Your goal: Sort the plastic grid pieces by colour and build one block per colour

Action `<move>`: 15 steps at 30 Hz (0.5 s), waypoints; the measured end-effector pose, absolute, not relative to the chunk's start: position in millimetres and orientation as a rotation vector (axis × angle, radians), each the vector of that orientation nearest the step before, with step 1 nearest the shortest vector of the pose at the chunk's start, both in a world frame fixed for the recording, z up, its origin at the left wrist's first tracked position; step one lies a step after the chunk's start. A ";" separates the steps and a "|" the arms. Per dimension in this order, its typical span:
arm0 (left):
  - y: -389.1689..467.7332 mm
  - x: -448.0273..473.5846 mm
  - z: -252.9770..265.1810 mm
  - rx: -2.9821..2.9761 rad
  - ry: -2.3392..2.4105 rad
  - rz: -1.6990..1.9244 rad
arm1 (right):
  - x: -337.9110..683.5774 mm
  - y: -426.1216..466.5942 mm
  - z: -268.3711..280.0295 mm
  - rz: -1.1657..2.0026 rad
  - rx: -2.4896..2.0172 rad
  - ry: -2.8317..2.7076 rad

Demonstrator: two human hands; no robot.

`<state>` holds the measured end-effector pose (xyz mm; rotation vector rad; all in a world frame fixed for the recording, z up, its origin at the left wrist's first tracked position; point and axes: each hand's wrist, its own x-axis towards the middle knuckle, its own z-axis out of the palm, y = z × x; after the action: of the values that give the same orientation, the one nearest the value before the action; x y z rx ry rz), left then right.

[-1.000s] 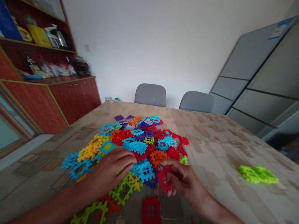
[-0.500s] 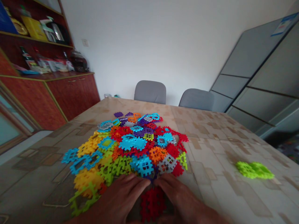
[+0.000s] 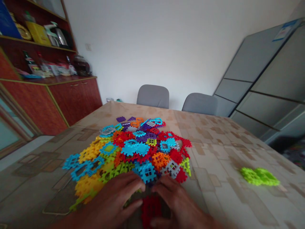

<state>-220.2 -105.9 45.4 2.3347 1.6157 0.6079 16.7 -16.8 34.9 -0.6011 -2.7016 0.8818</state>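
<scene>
You are holding your left hand [image 3: 116,198] and right hand [image 3: 177,198] at the near side of a pile of puzzle pieces. Between them, a red piece [image 3: 150,206] is lying at the near edge of view. On the left hand, the fingers are bending close together and the thumb is standing apart, its tip beside the red piece's left edge; contact is not clear. On the right hand, the fingers are curling inward and the thumb is reaching over the red piece's near part; you are blurring here, so a pinch cannot be told. Just beyond the hands, a blue piece [image 3: 148,172] and a grey piece [image 3: 173,168] are lying in the pile. Yellow pieces [image 3: 87,183] are resting left. Lime-green pieces [image 3: 260,176] are sitting well apart, right, on the table [image 3: 221,159].
</scene>
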 end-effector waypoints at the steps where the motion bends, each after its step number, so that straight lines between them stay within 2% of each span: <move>1: -100.8 -224.7 46.7 2.382 1.629 0.652 | 17.0 -13.3 38.8 0.874 -0.600 -2.669; 5: -69.0 -246.4 45.8 2.571 1.743 0.766 | 13.7 16.1 49.3 0.778 -0.643 -2.554; 9: -44.9 -264.9 39.4 2.617 1.858 0.638 | -7.4 53.8 45.1 0.576 -0.698 -2.571; 15: -45.7 -291.8 40.3 2.658 1.786 0.697 | -40.0 76.6 37.8 0.550 -0.814 -2.607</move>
<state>-291.8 -45.7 40.3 2.6578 1.7859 0.6966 -40.0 76.6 37.8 -0.8138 -2.6073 0.5498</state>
